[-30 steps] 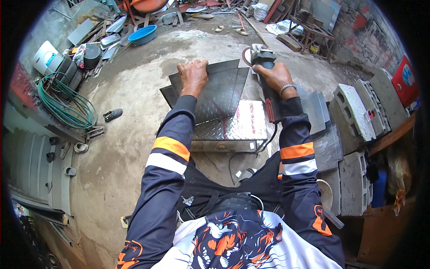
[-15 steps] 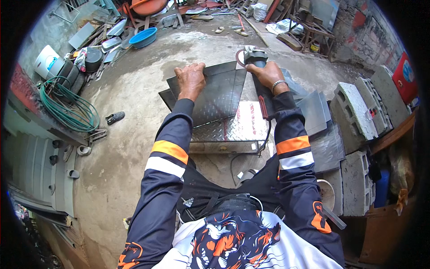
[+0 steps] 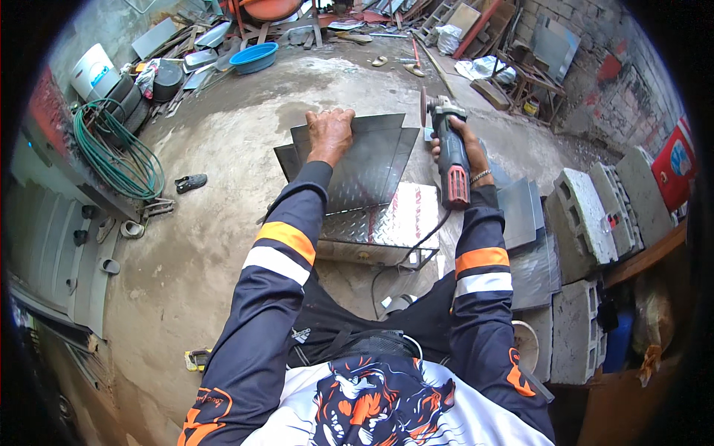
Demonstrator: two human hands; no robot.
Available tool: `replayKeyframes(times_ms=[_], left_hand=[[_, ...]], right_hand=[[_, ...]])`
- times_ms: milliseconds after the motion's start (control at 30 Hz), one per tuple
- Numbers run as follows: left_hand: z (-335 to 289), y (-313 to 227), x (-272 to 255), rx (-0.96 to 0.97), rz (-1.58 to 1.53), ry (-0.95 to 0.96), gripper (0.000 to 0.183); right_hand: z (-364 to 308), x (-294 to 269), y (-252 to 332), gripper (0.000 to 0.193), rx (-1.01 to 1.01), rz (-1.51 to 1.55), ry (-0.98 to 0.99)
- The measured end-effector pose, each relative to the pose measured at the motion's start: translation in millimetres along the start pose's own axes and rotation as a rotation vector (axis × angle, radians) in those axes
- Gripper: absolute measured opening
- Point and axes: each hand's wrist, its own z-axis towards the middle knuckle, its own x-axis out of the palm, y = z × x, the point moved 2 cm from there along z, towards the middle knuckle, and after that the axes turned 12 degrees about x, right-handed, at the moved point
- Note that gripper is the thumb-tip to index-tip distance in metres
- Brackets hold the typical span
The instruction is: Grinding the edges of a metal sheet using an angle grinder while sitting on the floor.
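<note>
Below the chest, dark trousers [image 3: 372,312] are spreading apart, a small white emblem showing on one thigh; orange lettering, small and slanted, is running near the left sleeve's [image 3: 253,334] lower end; beyond the knees, a low metal stand [image 3: 405,215] is bearing a diamond-patterned plate with red markings; on it a dark sheet-metal piece [image 3: 379,167] is standing tilted, directly under the left hand [image 3: 331,136] and to the left of the right hand [image 3: 468,145]; the left hand is curling its fingers over the top edge, fingertips hidden behind; the right hand is wrapping around the body of a black-and-red angle grinder [image 3: 451,160], its disc [image 3: 424,108] standing near the piece's upper right corner; to the right, flat grey sheets [image 3: 518,212] are lying beside concrete blocks [image 3: 584,215]; past these, a red panel [image 3: 673,167] is showing a round blue emblem; farther off, a green hose [image 3: 111,160] is hanging in coils, a white bucket [image 3: 95,70] is bearing a blue label, and a blue basin [image 3: 253,59] is resting on the floor.
</note>
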Motion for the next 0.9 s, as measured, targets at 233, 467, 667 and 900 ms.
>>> replayKeyframes(times_ms=[233,467,667,900], left_hand=[[-2,2,2,-0.012,0.0,0.049,0.022],[-3,0,1,-0.011,0.0,0.047,0.02],[-5,-2,1,-0.016,0.013,0.021,0.017],[-7,-5,-1,-0.001,-0.001,-0.039,0.019]], right_hand=[[3,-4,-15,0.06,0.071,-0.011,0.098],[0,-2,-15,0.06,0.081,-0.088,0.099],[5,-1,-15,0.063,0.033,-0.114,0.089],[17,-9,-12,0.064,0.004,-0.089,0.13]])
